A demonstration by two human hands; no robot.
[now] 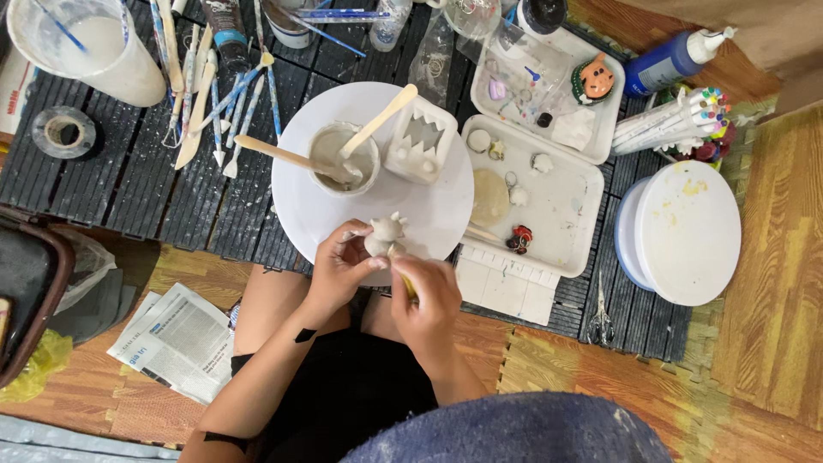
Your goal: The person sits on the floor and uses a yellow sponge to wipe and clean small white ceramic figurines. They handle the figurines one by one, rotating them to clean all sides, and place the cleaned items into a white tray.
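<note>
Clay figure (pixel 383 234): pale, spiky-topped, pinched in my left hand (pixel 341 266); right hand (pixel 429 296) grips a tool at 5 o'clock; white turntable (pixel 446 206), slatted mat (pixel 111 184).

Cup (pixel 344 159) on round board (pixel 446 210), tray (pixel 566 214) right, newspaper (pixel 180 340) left

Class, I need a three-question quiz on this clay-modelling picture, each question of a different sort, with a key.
1. True or false: the left hand holds the small clay figure.
2. What does the right hand hold? A) scissors B) a yellow tool C) a paint bottle
3. How many wooden sticks rest in the small bowl on the round white board?

Key: 1 true; 2 B; 3 two.
</note>
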